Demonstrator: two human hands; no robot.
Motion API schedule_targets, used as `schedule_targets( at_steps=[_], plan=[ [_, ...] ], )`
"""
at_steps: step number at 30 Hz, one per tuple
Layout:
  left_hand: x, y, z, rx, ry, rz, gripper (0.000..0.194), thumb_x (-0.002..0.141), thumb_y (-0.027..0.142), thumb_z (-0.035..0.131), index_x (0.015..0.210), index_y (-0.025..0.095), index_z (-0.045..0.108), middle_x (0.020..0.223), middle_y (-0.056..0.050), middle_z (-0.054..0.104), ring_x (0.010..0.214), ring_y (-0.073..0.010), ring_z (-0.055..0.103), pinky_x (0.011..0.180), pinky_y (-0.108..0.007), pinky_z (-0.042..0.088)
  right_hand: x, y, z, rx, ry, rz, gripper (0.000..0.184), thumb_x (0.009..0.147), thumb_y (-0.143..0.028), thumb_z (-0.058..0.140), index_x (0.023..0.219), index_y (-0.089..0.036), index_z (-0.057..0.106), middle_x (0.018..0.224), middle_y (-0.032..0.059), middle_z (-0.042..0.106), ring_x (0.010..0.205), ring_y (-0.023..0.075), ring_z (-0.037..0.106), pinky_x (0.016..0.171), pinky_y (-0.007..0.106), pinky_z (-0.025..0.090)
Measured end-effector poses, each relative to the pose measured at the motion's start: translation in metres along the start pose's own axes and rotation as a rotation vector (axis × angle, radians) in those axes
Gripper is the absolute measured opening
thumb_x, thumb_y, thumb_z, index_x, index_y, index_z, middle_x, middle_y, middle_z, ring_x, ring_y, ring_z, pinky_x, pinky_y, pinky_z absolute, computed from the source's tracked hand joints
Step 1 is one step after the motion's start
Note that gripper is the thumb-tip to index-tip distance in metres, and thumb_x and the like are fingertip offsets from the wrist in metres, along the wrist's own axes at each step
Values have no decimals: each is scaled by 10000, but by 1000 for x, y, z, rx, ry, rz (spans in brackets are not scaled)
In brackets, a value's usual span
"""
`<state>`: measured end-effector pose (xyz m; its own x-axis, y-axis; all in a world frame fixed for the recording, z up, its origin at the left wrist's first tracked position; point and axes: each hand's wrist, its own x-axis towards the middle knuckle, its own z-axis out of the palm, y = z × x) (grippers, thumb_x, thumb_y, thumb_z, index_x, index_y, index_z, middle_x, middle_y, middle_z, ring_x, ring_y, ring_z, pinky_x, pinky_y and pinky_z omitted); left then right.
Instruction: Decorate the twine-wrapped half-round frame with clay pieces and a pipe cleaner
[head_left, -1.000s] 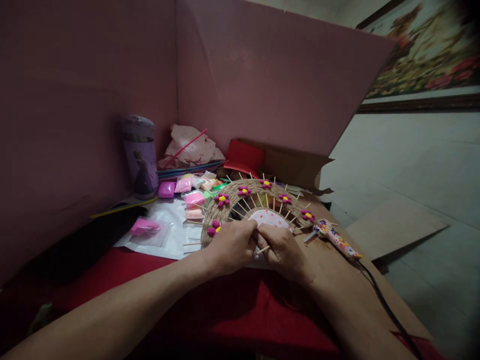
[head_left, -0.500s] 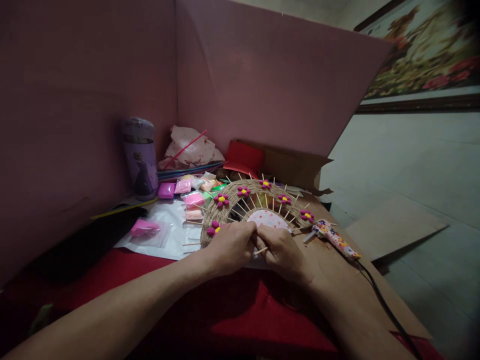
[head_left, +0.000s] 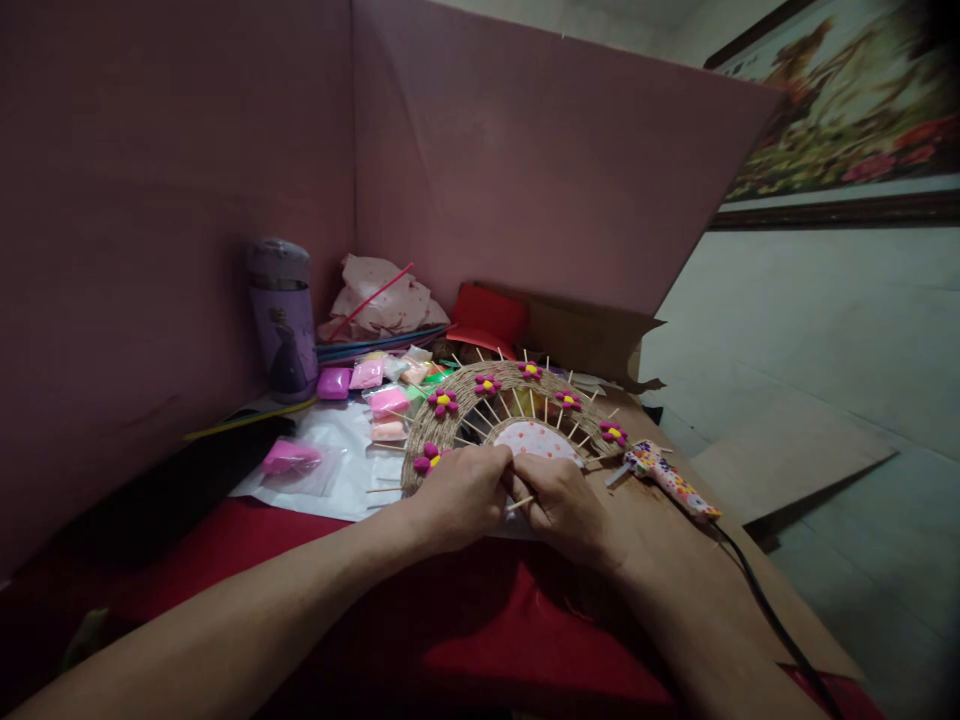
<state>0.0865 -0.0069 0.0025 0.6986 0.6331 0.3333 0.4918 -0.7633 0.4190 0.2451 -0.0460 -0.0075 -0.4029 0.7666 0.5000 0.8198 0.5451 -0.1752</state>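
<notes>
My left hand (head_left: pixel 466 492) and my right hand (head_left: pixel 559 500) meet, fingers closed, at the near middle of a twine-wrapped half-ring (head_left: pixel 471 380). Thin wooden sticks radiate through this piece, and purple flowers (head_left: pixel 442 402) with yellow centres sit along its band. At its core lies a white half-disc with pink dots (head_left: pixel 534 440), just beyond my knuckles. Out of my right hand's fingers pokes the end of a thin wooden stick (head_left: pixel 520 503). Whatever my left fingers pinch is hidden. A glue gun with a flowered cover (head_left: pixel 673 482) lies right of the piece.
Several packets of coloured clay (head_left: pixel 388 402) lie on a white sheet (head_left: pixel 300 495) at left. Behind them stand a purple bottle (head_left: pixel 283 325) and a dotted cloth bundle (head_left: pixel 382 295). A black cord (head_left: pixel 761 590) trails over the cardboard (head_left: pixel 720 580). Pink panels (head_left: pixel 525 170) close the back.
Both hands keep their place and grip on the piece. The view has shifted very slightly; otherwise nothing visibly differs.
</notes>
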Motion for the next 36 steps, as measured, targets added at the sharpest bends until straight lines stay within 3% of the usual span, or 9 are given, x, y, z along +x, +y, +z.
schedule_targets(
  at_steps=[19, 27, 31, 36],
  plan=[
    [0, -4, 6, 23, 40, 10, 115, 711, 88, 488, 764, 164, 556, 737, -58, 639, 673, -180, 566, 584, -279, 355, 0, 1, 1, 45, 22, 22, 248, 874, -176, 397, 658, -181, 519, 617, 26, 588, 564, 139, 520, 547, 250, 326],
    [6, -5, 2, -231, 126, -74, 139, 693, 66, 485, 723, 166, 577, 672, -11, 625, 614, -130, 546, 551, -233, 348, 4, 3, -3, 203, 200, 213, 405, 899, -293, 420, 507, -197, 386, 470, -36, 378, 467, 102, 362, 484, 240, 280],
    [8, -6, -5, -309, 160, -118, 195, 643, 16, 480, 702, 161, 595, 676, 0, 622, 634, -121, 542, 577, -230, 372, 5, 8, -3, 284, 331, 342, 397, 910, -363, 432, 556, -187, 467, 506, -30, 422, 483, 104, 399, 482, 230, 305],
    [11, -7, -9, -356, 313, -159, 196, 655, -2, 485, 698, 157, 591, 741, -22, 617, 674, -128, 559, 596, -240, 416, 4, 9, -2, 310, 432, 369, 385, 905, -368, 449, 575, -180, 509, 530, -19, 463, 509, 111, 440, 506, 233, 333]
  ],
)
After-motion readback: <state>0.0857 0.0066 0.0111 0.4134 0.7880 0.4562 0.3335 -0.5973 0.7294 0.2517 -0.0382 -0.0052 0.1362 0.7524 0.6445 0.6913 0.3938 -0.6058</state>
